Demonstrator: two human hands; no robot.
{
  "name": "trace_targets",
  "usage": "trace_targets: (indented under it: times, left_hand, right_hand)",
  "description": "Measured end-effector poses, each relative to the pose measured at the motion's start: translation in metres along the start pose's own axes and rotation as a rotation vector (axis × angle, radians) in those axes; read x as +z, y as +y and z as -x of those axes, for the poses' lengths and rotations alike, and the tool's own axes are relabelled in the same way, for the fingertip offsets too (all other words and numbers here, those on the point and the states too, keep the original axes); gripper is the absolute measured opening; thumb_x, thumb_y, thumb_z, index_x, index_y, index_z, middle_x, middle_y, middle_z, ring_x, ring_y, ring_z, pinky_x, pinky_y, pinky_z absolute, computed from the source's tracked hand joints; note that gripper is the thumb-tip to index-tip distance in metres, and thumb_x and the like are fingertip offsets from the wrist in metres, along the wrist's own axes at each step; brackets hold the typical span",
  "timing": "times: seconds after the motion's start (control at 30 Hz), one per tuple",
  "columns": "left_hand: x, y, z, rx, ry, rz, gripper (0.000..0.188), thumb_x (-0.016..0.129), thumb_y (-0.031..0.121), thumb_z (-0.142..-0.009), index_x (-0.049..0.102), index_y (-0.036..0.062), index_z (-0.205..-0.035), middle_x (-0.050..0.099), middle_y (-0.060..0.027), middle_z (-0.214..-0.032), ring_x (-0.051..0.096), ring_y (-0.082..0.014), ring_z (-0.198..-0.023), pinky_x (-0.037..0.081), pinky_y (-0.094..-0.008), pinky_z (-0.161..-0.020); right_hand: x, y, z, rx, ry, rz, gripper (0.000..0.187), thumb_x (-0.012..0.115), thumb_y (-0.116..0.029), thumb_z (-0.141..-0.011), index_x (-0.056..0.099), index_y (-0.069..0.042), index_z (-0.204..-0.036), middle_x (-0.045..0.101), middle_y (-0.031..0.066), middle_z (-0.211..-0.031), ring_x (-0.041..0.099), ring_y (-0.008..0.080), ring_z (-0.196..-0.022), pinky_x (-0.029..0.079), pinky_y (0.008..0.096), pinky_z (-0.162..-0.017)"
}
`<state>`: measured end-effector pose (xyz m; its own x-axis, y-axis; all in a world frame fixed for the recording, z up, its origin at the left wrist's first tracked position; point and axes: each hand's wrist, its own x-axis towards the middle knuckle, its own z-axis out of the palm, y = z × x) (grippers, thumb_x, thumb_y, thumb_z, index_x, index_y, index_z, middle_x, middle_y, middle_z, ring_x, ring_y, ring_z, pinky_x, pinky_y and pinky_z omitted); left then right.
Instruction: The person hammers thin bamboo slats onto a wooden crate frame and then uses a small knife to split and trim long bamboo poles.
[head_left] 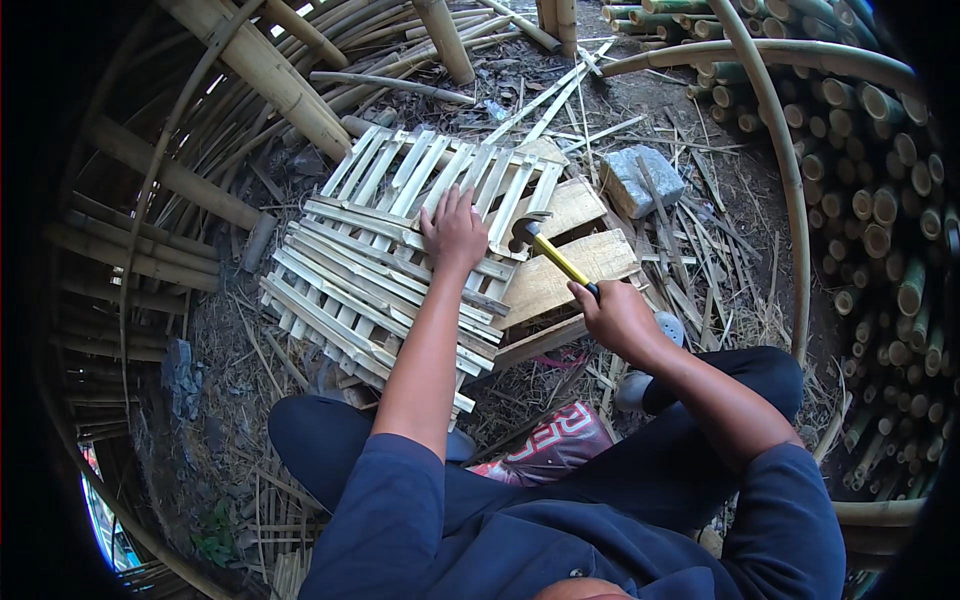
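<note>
My left hand (456,235) lies over a panel of pale bamboo slats (340,262), fingers stretched forward and slightly apart, touching the slats beneath. Several slats run lengthwise across others, with gaps between them. My right hand (618,318) is closed round the lower end of a hammer (562,260) with a yellow and black handle. The dark claw head sits at the panel's right side, just right of my left hand; whether it touches a slat I cannot tell. Under the panel's right part are wide wooden boards (565,272). My left palm hides the slats below it.
A grey stone block (642,182) stands beyond the boards. Cut bamboo poles (875,205) are stacked at the right, behind a bent bamboo pole (785,170). Thick bamboo posts (270,80) rise at the left. A red and dark printed bag (555,445) lies between my legs.
</note>
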<state>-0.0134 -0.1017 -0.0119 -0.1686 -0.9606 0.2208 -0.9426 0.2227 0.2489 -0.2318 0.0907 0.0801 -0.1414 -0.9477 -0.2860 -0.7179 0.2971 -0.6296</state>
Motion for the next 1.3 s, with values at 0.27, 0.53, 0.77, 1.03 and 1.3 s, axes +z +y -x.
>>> trace_targets:
  times: [0.27, 0.53, 0.77, 1.03, 1.3]
  left_hand:
    - [0.003, -0.006, -0.002, -0.027, -0.011, 0.073, 0.046, 0.041, 0.027, -0.103, 0.052, 0.0172, -0.147, 0.043, -0.0072, -0.159, 0.031, -0.0222, -0.151, 0.007, -0.0566, -0.125]
    - [-0.005, -0.007, -0.006, 0.002, 0.062, 0.266, 0.037, 0.046, 0.023, -0.101, 0.065, 0.0158, -0.132, 0.055, -0.0085, -0.149, 0.040, -0.0237, -0.147, 0.006, -0.0586, -0.124]
    - [-0.036, 0.002, 0.023, 0.165, -0.066, 0.497, 0.035, 0.082, 0.028, -0.082, 0.078, 0.0138, -0.113, 0.056, -0.0117, -0.148, 0.031, -0.0326, -0.152, -0.001, -0.0609, -0.123]
    - [-0.039, 0.023, 0.060, 0.141, -0.095, 0.506, 0.032, 0.087, 0.034, -0.078, 0.082, 0.0202, -0.106, 0.054, -0.0065, -0.151, 0.028, -0.0309, -0.154, -0.006, -0.0642, -0.122]
    - [-0.030, 0.014, 0.058, 0.178, -0.054, 0.520, 0.013, 0.084, 0.027, -0.083, 0.082, 0.0184, -0.091, 0.056, -0.0062, -0.149, 0.029, -0.0317, -0.153, 0.000, -0.0619, -0.124]
  right_hand:
    - [-0.005, 0.004, 0.011, 0.028, -0.052, 0.023, 0.060, 0.054, -0.044, -0.102, 0.069, 0.010, -0.081, 0.065, 0.0337, -0.078, 0.067, 0.0507, -0.081, 0.051, 0.0573, -0.076]
    - [-0.004, 0.010, 0.008, 0.010, -0.038, 0.058, 0.058, 0.054, -0.045, -0.102, 0.072, 0.007, -0.084, 0.067, 0.0302, -0.078, 0.068, 0.0485, -0.077, 0.052, 0.0562, -0.073]
    - [-0.006, 0.016, 0.005, 0.021, -0.023, 0.056, 0.057, 0.054, -0.044, -0.102, 0.072, 0.007, -0.085, 0.068, 0.0290, -0.078, 0.069, 0.0474, -0.076, 0.053, 0.0555, -0.072]
    - [-0.002, 0.017, 0.006, -0.011, -0.022, 0.061, 0.056, 0.055, -0.044, -0.101, 0.072, 0.007, -0.085, 0.068, 0.0298, -0.079, 0.069, 0.0476, -0.077, 0.053, 0.0557, -0.074]
    - [-0.002, 0.018, 0.003, -0.004, -0.028, 0.068, 0.058, 0.055, -0.045, -0.102, 0.072, 0.008, -0.085, 0.068, 0.0301, -0.079, 0.069, 0.0471, -0.077, 0.053, 0.0551, -0.074]
